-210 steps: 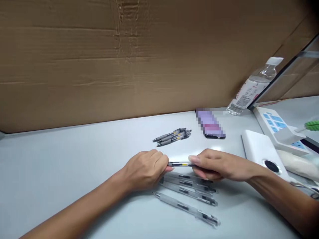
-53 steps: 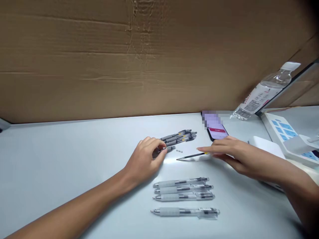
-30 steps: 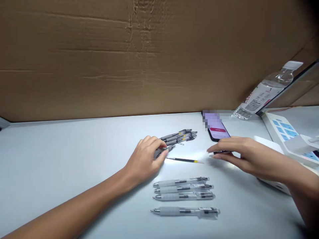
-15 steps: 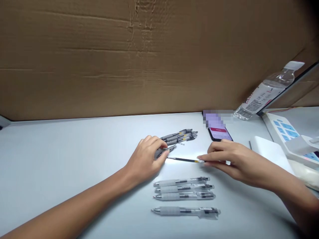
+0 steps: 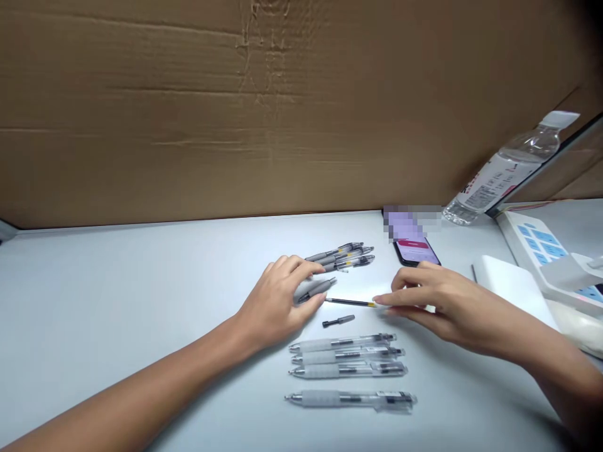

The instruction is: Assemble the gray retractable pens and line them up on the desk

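Note:
My right hand (image 5: 428, 298) pinches the rear end of a pen refill (image 5: 351, 302), a thin dark tube with a yellow band near my fingers. The refill's tip points left, beside the thumb of my left hand (image 5: 280, 301). That hand is open on the table, thumb and forefinger apart. Between them lies a grey pen barrel part (image 5: 318, 289). A small dark pen piece (image 5: 338, 321) rests just below the refill. Past my left fingertips lie several grey pens (image 5: 348, 255). Several clear pens (image 5: 348, 371) are lined up in front of my hands.
A phone (image 5: 414, 245) lies at the back, beyond my right hand. A water bottle (image 5: 502, 176) leans at the back right. A white box (image 5: 509, 285) and a power strip (image 5: 537, 245) sit at the right. A cardboard wall (image 5: 188, 113) closes off the back.
The small dark piece now lies on the table below the refill. My left fingers have spread and shifted slightly right. The right hand still holds the refill, almost unmoved.

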A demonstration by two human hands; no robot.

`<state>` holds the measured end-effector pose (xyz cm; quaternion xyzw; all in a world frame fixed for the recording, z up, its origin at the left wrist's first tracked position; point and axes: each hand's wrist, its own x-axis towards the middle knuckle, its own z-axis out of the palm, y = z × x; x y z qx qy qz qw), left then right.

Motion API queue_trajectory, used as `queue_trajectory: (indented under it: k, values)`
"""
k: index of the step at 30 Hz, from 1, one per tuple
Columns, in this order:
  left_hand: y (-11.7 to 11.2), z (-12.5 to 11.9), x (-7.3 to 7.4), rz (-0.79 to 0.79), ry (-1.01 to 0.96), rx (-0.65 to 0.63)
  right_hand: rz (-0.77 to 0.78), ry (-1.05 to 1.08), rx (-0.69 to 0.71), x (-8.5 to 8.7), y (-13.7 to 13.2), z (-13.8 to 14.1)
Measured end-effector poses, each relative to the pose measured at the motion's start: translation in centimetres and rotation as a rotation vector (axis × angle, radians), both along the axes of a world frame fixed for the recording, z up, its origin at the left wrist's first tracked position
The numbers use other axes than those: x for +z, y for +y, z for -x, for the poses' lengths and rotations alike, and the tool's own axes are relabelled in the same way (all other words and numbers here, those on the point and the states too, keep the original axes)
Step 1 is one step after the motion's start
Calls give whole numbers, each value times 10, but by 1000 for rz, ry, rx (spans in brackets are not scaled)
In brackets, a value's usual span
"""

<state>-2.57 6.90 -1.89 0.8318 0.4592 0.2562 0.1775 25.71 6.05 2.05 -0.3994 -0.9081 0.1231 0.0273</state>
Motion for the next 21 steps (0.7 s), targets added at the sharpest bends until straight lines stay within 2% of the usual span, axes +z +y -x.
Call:
queue_trajectory:
  k: [5,11,21]
  values:
    - [-3,2,0,-67,-61,-114,-30,35,-18,-2,0,-1]
    - [-5,4,0,-169,11,-304,-23,72,0,-3,1,0]
    - [-3,3,-2,-161,77,-346,87,59,-21,-8,-1,13]
